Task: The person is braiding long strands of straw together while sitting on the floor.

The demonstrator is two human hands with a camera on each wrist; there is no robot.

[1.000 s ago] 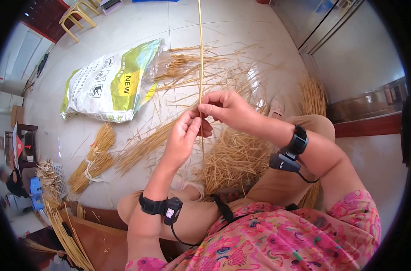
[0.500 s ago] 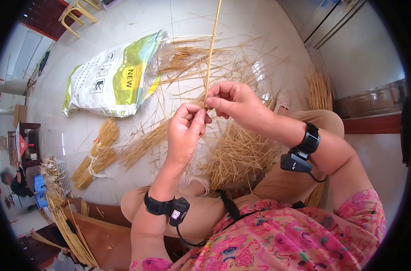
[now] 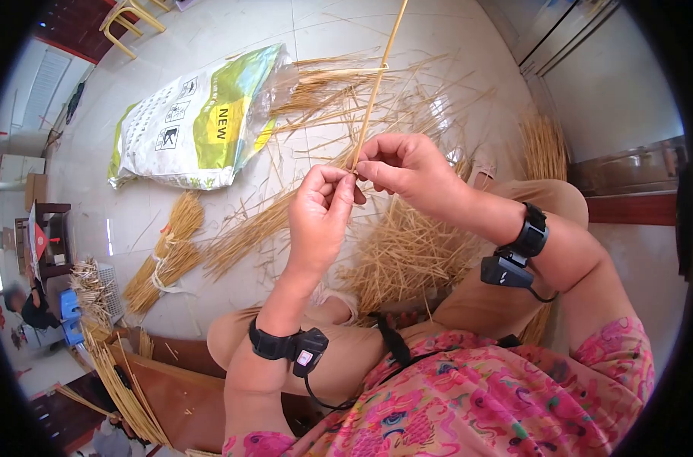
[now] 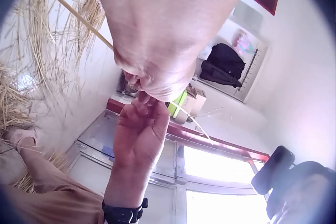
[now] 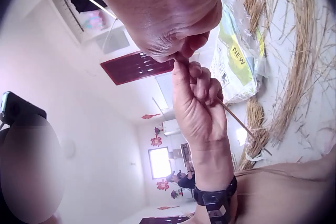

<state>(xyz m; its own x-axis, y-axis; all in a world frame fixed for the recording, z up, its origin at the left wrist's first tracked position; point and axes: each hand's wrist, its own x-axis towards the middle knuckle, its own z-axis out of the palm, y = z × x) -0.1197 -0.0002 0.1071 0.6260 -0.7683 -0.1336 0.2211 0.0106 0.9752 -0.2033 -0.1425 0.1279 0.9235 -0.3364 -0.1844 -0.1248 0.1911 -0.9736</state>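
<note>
Between both hands stands a long yellow straw stalk, leaning to the upper right in the head view. My left hand pinches its lower part between thumb and fingers. Just above, thumb and forefinger of my right hand pinch the same stalk, fingertips close to the left ones. A pale thin strand sticks out leftward from the upper stalk. In the right wrist view, the stalk's dark lower end slants out below the left hand. The pinch point itself is partly hidden by the fingers.
A loose straw pile lies on the floor by the feet. Beyond are scattered stalks and a white-green sack marked NEW. A tied straw bundle lies left; another bundle stands right near a glass door. Brown wooden furniture is lower left.
Both hands and the stalk have shifted right and slightly up in the head view. From nearly upright, the stalk now leans right, and a pale strand shows beside its upper part.
</note>
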